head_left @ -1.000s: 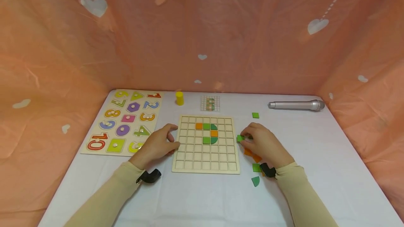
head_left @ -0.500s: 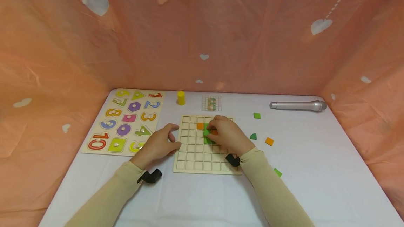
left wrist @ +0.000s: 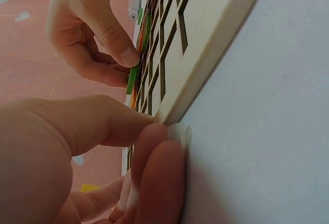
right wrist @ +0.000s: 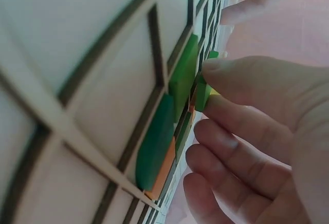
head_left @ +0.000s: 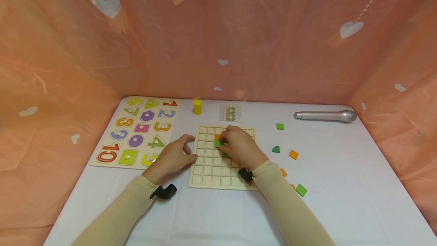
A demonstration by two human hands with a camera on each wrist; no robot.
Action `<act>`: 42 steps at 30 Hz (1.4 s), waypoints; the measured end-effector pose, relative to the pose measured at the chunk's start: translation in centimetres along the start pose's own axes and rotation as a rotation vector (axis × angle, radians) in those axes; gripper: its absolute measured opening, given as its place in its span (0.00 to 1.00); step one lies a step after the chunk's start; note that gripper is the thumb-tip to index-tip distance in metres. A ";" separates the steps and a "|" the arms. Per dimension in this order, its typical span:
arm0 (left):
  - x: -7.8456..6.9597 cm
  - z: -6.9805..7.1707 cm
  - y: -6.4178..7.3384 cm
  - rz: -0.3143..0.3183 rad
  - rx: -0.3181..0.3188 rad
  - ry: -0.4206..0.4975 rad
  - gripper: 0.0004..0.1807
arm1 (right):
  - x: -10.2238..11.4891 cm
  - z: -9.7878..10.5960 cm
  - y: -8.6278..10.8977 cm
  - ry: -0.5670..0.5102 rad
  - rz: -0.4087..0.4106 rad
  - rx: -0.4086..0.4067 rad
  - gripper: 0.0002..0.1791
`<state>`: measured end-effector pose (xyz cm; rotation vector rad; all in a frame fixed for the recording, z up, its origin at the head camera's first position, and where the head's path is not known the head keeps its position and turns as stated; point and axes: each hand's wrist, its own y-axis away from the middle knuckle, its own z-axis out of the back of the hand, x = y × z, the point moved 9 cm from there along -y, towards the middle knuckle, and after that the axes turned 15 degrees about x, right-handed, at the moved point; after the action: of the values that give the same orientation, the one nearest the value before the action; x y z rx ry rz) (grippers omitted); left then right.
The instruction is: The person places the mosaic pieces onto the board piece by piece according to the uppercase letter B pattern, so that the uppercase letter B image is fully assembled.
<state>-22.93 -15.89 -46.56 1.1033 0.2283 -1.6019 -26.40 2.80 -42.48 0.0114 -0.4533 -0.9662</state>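
Right hand: thumb and forefinger pinched together on a green square tile; hand over the grid board, other fingers bent.
Green square tile: between thumb and forefinger, over the grid; in the head view, just below an orange square tile. Contact with a cell cannot be told.
Left hand: thumb and forefinger spread apart, tips at the board's left edge; hand beside the board.
Grid board: pale wood, flat on the counter, between the hands.
Tiles in the grid: orange square tile; a seated green tile; dark green rounded tile; others partly hidden by the right hand.
Loose tiles, right of the board: dark green quarter-circle, lone green square, orange square, lower green square; two further orange pieces, partly covered by the right sleeve.
Pattern card: behind the board, printed with a coloured figure on a grid.
Yellow cylinder: upright, left of the card.
Number-and-shape puzzle: far left, pieces knobbed.
Silver microphone: lying at back right.
Backdrop: salmon curtain with white hearts.
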 end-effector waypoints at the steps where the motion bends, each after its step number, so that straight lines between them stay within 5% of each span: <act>1: 0.0 0.0 0.0 -0.001 0.001 0.002 0.36 | 0.0 -0.1 0.0 -0.004 -0.002 0.005 0.13; 42: 0.4 0.1 -0.4 -0.004 -0.005 -0.015 0.36 | -0.5 0.5 0.6 -0.042 -0.039 -0.008 0.09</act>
<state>-23.23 -16.09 -46.99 1.0871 0.2246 -1.6119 -26.38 3.64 -42.06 -0.0071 -0.4893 -1.0078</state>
